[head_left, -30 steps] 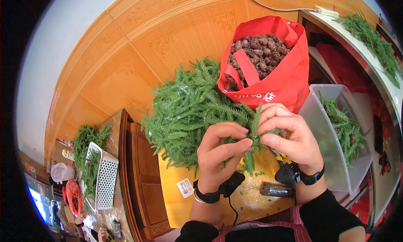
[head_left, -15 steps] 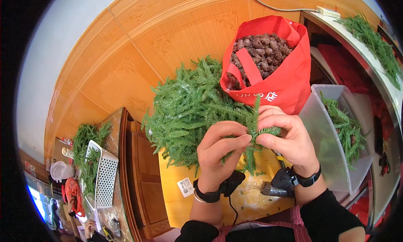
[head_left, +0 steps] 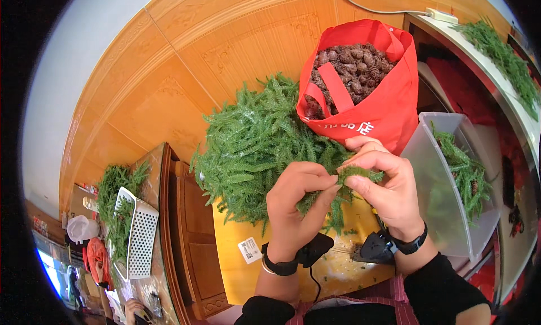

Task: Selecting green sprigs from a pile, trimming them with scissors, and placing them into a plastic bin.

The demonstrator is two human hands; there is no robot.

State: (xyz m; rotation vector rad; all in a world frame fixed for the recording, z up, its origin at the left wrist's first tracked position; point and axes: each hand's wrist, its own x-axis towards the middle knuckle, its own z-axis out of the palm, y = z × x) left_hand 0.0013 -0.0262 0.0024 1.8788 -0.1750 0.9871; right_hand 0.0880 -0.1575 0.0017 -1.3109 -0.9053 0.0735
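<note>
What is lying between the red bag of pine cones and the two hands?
In the head view, the pile of green fir sprigs fills the stretch between the red bag and the left hand and right hand.

The left hand [head_left: 296, 204] and right hand [head_left: 383, 184] cover most of the green sprig [head_left: 352, 173] pinched between them. The clear bin [head_left: 439, 184] hides the lower right side of the red bag [head_left: 366, 94]. Items on the far-left shelf are too small to identify.

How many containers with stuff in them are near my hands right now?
2: a red bag full of brown pine cones just beyond the hands, and a clear plastic bin holding green sprigs on the right. Others may be hidden.
</note>
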